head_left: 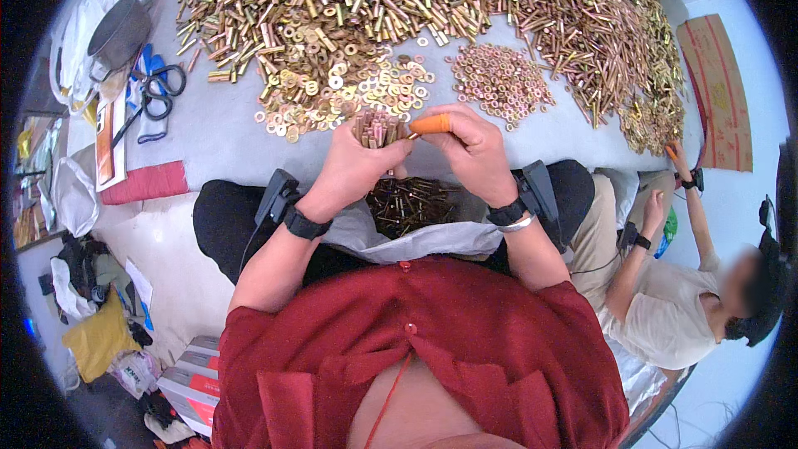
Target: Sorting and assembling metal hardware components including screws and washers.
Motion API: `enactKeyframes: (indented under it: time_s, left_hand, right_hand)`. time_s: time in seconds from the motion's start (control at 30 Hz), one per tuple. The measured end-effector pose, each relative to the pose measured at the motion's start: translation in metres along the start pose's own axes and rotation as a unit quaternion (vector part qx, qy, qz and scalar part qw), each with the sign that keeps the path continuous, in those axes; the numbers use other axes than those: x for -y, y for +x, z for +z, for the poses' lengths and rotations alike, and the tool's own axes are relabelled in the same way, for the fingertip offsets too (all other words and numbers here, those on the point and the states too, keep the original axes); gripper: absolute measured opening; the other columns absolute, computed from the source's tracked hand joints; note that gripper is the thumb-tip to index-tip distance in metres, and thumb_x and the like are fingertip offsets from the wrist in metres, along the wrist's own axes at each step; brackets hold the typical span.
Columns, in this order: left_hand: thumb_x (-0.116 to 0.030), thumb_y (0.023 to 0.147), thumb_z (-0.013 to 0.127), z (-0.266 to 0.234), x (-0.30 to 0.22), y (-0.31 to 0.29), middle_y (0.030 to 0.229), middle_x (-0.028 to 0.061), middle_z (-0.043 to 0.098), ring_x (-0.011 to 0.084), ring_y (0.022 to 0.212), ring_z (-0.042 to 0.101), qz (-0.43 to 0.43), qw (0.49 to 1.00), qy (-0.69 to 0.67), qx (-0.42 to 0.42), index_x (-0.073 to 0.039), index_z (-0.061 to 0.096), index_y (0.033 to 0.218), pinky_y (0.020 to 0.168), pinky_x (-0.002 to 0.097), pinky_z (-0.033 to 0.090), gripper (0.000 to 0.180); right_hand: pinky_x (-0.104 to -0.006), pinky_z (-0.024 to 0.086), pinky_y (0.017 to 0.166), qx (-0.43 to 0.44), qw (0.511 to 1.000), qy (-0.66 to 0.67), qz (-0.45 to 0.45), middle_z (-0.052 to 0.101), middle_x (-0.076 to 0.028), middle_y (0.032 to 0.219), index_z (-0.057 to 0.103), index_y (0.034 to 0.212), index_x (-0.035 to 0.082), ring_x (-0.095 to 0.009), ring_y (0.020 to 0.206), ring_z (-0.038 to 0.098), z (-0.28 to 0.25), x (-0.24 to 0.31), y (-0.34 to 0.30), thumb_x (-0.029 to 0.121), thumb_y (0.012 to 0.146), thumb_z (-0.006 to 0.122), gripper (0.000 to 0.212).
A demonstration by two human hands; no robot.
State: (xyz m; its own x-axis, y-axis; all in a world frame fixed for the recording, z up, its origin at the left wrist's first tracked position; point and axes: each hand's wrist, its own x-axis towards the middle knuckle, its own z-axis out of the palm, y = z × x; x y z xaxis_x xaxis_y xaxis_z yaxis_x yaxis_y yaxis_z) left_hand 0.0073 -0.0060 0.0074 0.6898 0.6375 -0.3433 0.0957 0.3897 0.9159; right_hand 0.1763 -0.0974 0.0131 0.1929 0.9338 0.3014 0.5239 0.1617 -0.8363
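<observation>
My left hand [353, 158] is closed around an upright bundle of metal sleeves [378, 128], pinkish and brass-coloured, their ends pointing up. Close beside it is my right hand [474, 150], with an orange finger cot [430, 124] on its forefinger. Thumb and forefinger pinch at the bundle's right edge, on a small brass-coloured piece too small to name. Below both hands, an open white sack [366, 237] in my lap holds dark, thin bolts [407, 204]. Beyond the bundle lie flat yellow washers [332, 96] and a pile of small pinkish nuts [499, 83].
A large heap of metal sleeves [349, 0] covers the table's far side. Scissors [156, 91], a dark pan [120, 32] and a red strip [145, 183] lie at left. At right, a co-worker [673, 316] reaches to the table near a cardboard piece [716, 91].
</observation>
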Motion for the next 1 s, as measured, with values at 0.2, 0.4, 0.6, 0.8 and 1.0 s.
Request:
enactKeyframes:
  time_s: [0.2,0.4,0.6,0.8,1.0]
  left_hand:
    - [-0.004,0.081,0.073,0.002,0.011,0.001,0.076,0.0019,0.065,0.0094,0.060,0.062,0.065,0.997,0.039,-0.025,-0.001,0.059,0.094,0.053,0.0250,0.051,0.019]
    - [-0.006,0.081,0.074,0.008,0.014,0.003,0.074,0.0016,0.064,0.0094,0.058,0.062,0.063,0.997,0.018,-0.030,-0.003,0.060,0.093,0.050,0.0241,0.049,0.019]
    - [-0.004,0.080,0.073,0.004,-0.006,0.001,0.076,0.0014,0.064,0.0098,0.059,0.062,-0.002,1.000,-0.014,-0.009,-0.002,0.060,0.091,0.053,0.0253,0.050,0.017]
    - [-0.006,0.081,0.072,0.004,-0.001,0.001,0.074,0.0016,0.064,0.0091,0.056,0.061,0.016,1.000,-0.027,-0.003,-0.003,0.062,0.090,0.048,0.0233,0.046,0.014]
    - [-0.014,0.085,0.071,0.001,-0.007,0.001,0.063,0.0041,0.065,0.0057,0.042,0.051,-0.021,0.993,-0.112,-0.003,-0.006,0.064,0.088,0.035,0.0191,0.031,0.011]
  right_hand:
    - [-0.0323,0.050,0.070,0.007,0.996,-0.012,0.088,0.068,-0.010,0.086,0.072,0.094,0.004,-0.024,0.079,0.065,-0.006,0.010,0.001,0.010,0.083,0.070,0.013]
    - [-0.0356,0.049,0.064,0.045,0.978,-0.203,0.028,0.065,-0.012,0.079,0.071,0.089,0.005,-0.029,0.073,0.062,-0.010,-0.002,0.004,0.018,0.084,0.070,0.014]
    - [-0.0291,0.048,0.061,-0.053,0.988,0.048,0.135,0.067,-0.010,0.077,0.071,0.092,0.003,-0.018,0.067,0.061,0.011,0.003,0.000,0.019,0.089,0.068,0.016]
    - [-0.0263,0.047,0.062,-0.043,0.987,-0.022,0.153,0.068,-0.006,0.077,0.072,0.097,0.002,-0.011,0.065,0.057,0.011,-0.002,0.000,0.025,0.094,0.063,0.024]
    - [-0.0307,0.047,0.075,-0.064,0.902,0.362,0.226,0.068,-0.010,0.091,0.067,0.106,-0.003,-0.017,0.084,0.059,0.016,-0.008,-0.005,0.061,0.100,0.023,0.078]
